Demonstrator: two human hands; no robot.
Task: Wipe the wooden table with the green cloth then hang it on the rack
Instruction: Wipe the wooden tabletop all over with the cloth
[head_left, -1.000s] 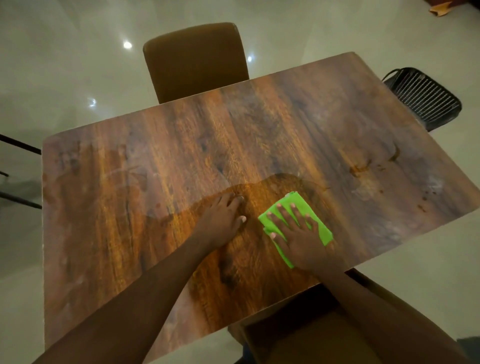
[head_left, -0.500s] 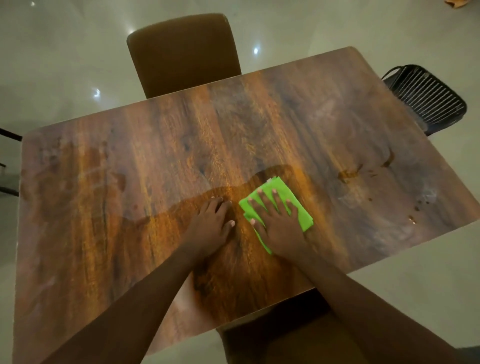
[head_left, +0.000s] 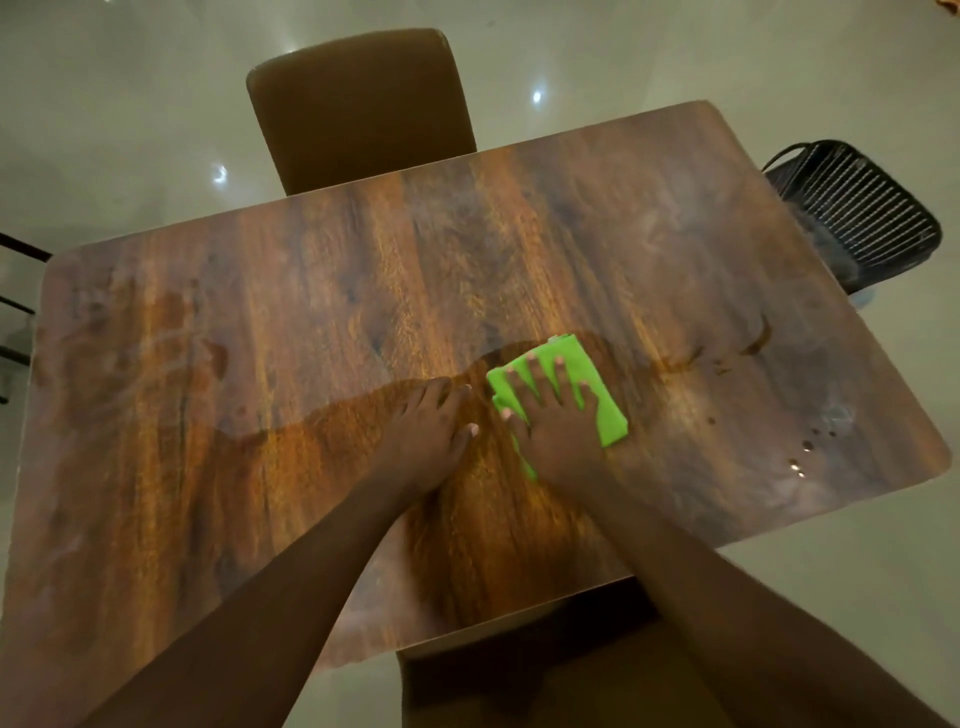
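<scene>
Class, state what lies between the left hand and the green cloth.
Only a narrow strip of bare wooden table separates the left hand from the green cloth, as the head view shows.

You're looking at a home dining area, most likely. Evidence: a rectangular wood-grain counter (head_left: 363, 291) with rounded corners, dining-table sized. A brown padded chair (head_left: 358, 109) is pushed in at the far side and a black slatted chair (head_left: 857, 213) sits at the right end. The glossy pale floor (head_left: 130, 104) reflects bright light spots (head_left: 536, 96). Dark stains (head_left: 753, 343) and water drops (head_left: 805, 447) mark the counter's right end. Dark bars (head_left: 21, 252) at the left edge: can't identify.
</scene>
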